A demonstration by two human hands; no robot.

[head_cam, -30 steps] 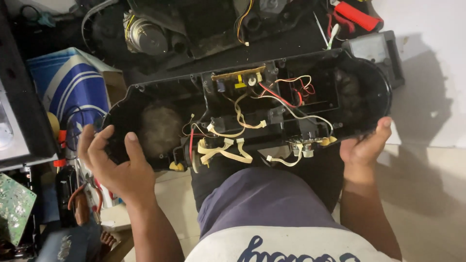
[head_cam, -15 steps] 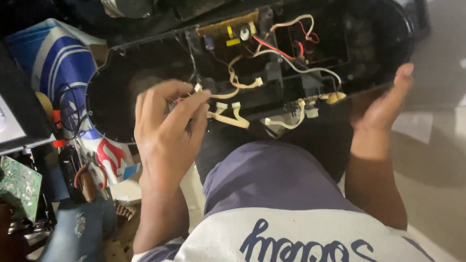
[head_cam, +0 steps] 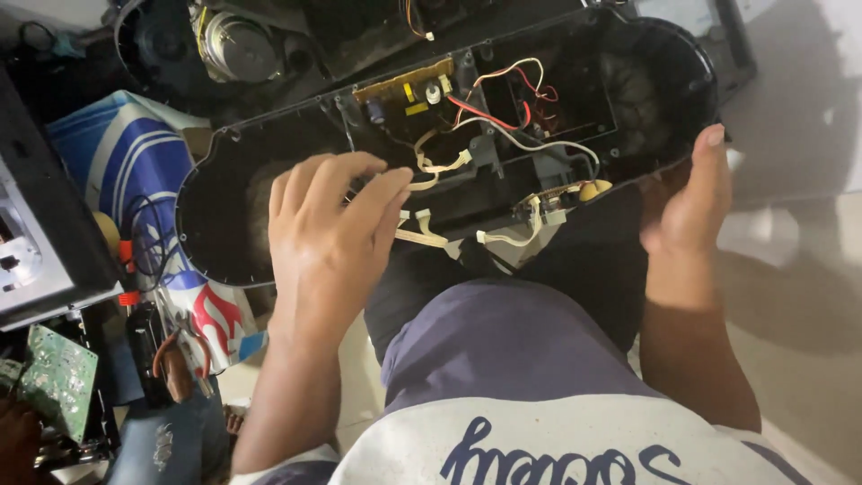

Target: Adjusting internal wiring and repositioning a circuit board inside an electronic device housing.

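Observation:
A long black plastic housing (head_cam: 224,224) of an opened audio device lies across my lap, inner side up. Inside it sit a yellow-brown circuit board (head_cam: 404,85), red, white and black wires (head_cam: 503,90) and cream ribbon cables (head_cam: 431,235). My left hand (head_cam: 328,238) rests over the housing's middle-left, fingers spread and bent toward the ribbon cables, gripping nothing that I can see. My right hand (head_cam: 687,202) presses flat against the housing's right end, fingers straight, steadying it from the side.
A second black shell with a round speaker (head_cam: 238,45) lies beyond the housing. A blue and white bag (head_cam: 126,153) lies at left, a grey metal box (head_cam: 27,242) at the left edge and a green circuit board (head_cam: 58,377) lower left. Pale floor at right.
My left hand left the housing's left edge and came over its middle by the ribbon cables. My right hand went from cupping the right corner to pressing flat against the end.

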